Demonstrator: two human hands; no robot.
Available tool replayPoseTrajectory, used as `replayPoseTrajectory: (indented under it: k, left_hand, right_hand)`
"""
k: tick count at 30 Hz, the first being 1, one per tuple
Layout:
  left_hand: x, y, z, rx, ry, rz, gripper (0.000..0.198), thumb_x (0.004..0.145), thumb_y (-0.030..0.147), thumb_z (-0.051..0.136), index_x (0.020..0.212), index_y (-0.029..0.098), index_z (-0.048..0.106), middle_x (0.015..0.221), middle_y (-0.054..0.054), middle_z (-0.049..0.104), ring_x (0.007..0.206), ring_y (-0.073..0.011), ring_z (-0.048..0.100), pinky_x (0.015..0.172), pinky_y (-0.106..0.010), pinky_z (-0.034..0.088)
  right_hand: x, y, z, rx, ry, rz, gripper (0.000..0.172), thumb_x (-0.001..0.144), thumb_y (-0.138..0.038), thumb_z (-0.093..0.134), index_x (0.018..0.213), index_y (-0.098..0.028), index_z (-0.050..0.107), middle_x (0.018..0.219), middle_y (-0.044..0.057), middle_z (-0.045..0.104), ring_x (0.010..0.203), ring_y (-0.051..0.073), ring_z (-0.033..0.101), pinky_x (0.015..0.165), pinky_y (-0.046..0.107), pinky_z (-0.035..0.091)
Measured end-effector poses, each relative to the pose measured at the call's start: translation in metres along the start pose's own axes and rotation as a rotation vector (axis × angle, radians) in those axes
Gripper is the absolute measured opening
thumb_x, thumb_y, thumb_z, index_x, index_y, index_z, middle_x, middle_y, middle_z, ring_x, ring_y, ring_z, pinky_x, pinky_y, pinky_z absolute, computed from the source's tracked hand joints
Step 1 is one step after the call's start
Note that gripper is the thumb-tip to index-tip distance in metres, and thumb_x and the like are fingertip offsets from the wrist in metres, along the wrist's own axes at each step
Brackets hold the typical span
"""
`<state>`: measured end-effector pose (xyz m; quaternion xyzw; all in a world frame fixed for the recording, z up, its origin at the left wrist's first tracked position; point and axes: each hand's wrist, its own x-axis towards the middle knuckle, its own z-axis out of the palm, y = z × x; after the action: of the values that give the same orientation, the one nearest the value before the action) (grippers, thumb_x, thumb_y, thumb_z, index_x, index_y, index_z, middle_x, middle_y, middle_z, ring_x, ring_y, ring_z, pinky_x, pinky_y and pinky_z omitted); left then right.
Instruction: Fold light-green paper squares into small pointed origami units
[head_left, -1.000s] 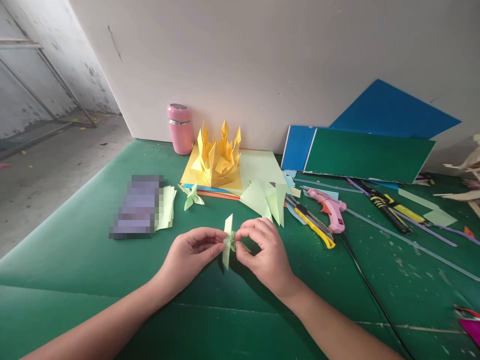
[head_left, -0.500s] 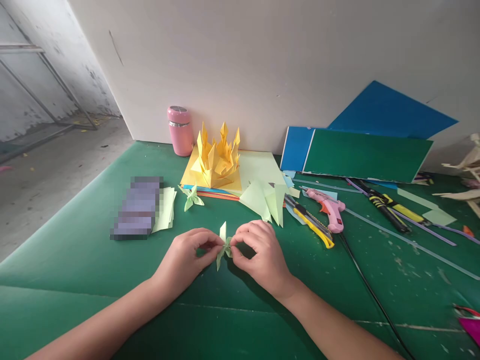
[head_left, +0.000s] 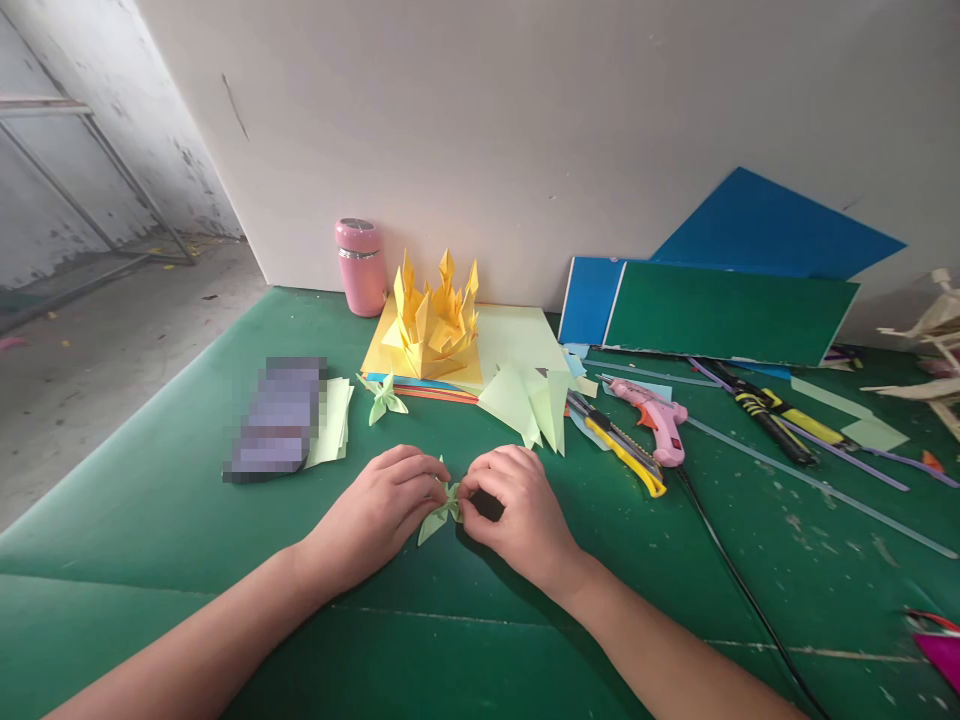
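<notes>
Between my hands is a small light-green folded paper flower point(head_left: 439, 518), low over the green tabletop. The fingers of my left hand point(head_left: 390, 505) close on its left side and cover part of it. My right hand point(head_left: 517, 505) pinches its right edge between thumb and forefinger. A similar green paper flower point(head_left: 385, 399) lies on the table a little beyond my left hand. Farther back, a yellow folded-paper crown shape point(head_left: 431, 335) stands on a stack of coloured paper.
Left are a blurred-out flat object point(head_left: 281, 420) and green paper slips point(head_left: 330, 425). A pink bottle point(head_left: 361, 270) stands behind. To the right lie folded green paper point(head_left: 525, 405), a yellow utility knife point(head_left: 619, 445), a pink glue gun point(head_left: 652, 415) with its cord, and thin strips.
My left hand has shifted its fingers over the flower, covering its upper petal. The lower petal now points more to the left. My right hand keeps its pinch.
</notes>
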<state>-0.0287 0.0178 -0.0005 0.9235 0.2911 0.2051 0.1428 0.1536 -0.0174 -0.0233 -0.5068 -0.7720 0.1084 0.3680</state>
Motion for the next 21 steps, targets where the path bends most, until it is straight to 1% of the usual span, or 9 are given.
replayPoseTrajectory:
  k: [3, 5, 6, 8, 12, 17, 21]
  left_hand:
    - [0.0003, 0.0015, -0.0023, -0.032, -0.009, -0.001, 0.021, 0.091, 0.018, 0.043, 0.084, 0.02, 0.062, 0.089, -0.004, 0.069, 0.084, -0.0188, 0.058, 0.079, -0.035, 0.048]
    - [-0.0011, 0.0038, -0.002, -0.04, 0.006, -0.043, 0.011, 0.087, 0.026, 0.052, 0.086, 0.02, 0.061, 0.091, -0.005, 0.068, 0.084, -0.0202, 0.057, 0.079, -0.036, 0.049]
    - [-0.002, 0.0052, -0.0015, -0.039, 0.013, -0.068, 0.011, 0.083, 0.029, 0.057, 0.087, 0.02, 0.06, 0.092, -0.006, 0.067, 0.085, -0.021, 0.057, 0.079, -0.037, 0.049]
    - [-0.0035, 0.0075, -0.0007, -0.034, 0.018, -0.107, 0.014, 0.078, 0.03, 0.062, 0.086, 0.019, 0.058, 0.093, -0.006, 0.065, 0.086, -0.0218, 0.057, 0.078, -0.037, 0.049]
    - [-0.0034, 0.0088, -0.002, -0.021, 0.02, -0.114, 0.008, 0.077, 0.019, 0.056, 0.085, 0.02, 0.056, 0.089, -0.004, 0.063, 0.083, -0.0207, 0.057, 0.077, -0.035, 0.049]
    - [-0.002, 0.0055, -0.0045, -0.051, 0.011, -0.111, 0.012, 0.076, 0.012, 0.052, 0.083, 0.021, 0.057, 0.085, -0.003, 0.064, 0.082, -0.0198, 0.056, 0.075, -0.033, 0.048]
    - [-0.0016, 0.0022, -0.0008, -0.058, 0.043, -0.131, 0.012, 0.077, 0.011, 0.051, 0.076, 0.021, 0.057, 0.076, -0.001, 0.065, 0.075, -0.0183, 0.055, 0.07, -0.031, 0.047]
  right_hand:
    - [0.0004, 0.0005, 0.0005, 0.003, 0.008, -0.003, 0.013, 0.074, -0.011, 0.06, 0.067, -0.021, 0.059, 0.073, 0.0, 0.063, 0.076, 0.017, 0.054, 0.074, 0.033, 0.039]
    - [0.0006, 0.0006, 0.0005, 0.005, 0.008, -0.002, 0.013, 0.073, -0.011, 0.061, 0.067, -0.021, 0.059, 0.073, -0.001, 0.064, 0.076, 0.017, 0.055, 0.074, 0.033, 0.039]
    - [0.0007, 0.0005, 0.0004, 0.006, 0.008, 0.0, 0.013, 0.073, -0.011, 0.061, 0.067, -0.021, 0.059, 0.073, -0.001, 0.063, 0.076, 0.017, 0.054, 0.074, 0.033, 0.039]
    - [0.0011, 0.0003, 0.0001, 0.009, 0.007, 0.001, 0.013, 0.073, -0.01, 0.061, 0.066, -0.021, 0.059, 0.073, -0.001, 0.063, 0.076, 0.017, 0.054, 0.073, 0.033, 0.039]
    - [0.0018, -0.0003, -0.0004, 0.022, 0.007, -0.008, 0.014, 0.073, -0.009, 0.061, 0.067, -0.021, 0.058, 0.073, -0.001, 0.064, 0.075, 0.017, 0.054, 0.073, 0.032, 0.039]
    - [0.002, -0.0003, 0.0, 0.037, 0.012, -0.027, 0.014, 0.073, -0.008, 0.061, 0.067, -0.02, 0.058, 0.073, -0.001, 0.063, 0.075, 0.016, 0.054, 0.073, 0.032, 0.038]
    - [0.002, -0.0009, -0.0001, 0.042, 0.012, -0.031, 0.014, 0.072, -0.009, 0.06, 0.066, -0.021, 0.058, 0.072, -0.001, 0.063, 0.076, 0.017, 0.054, 0.073, 0.033, 0.038]
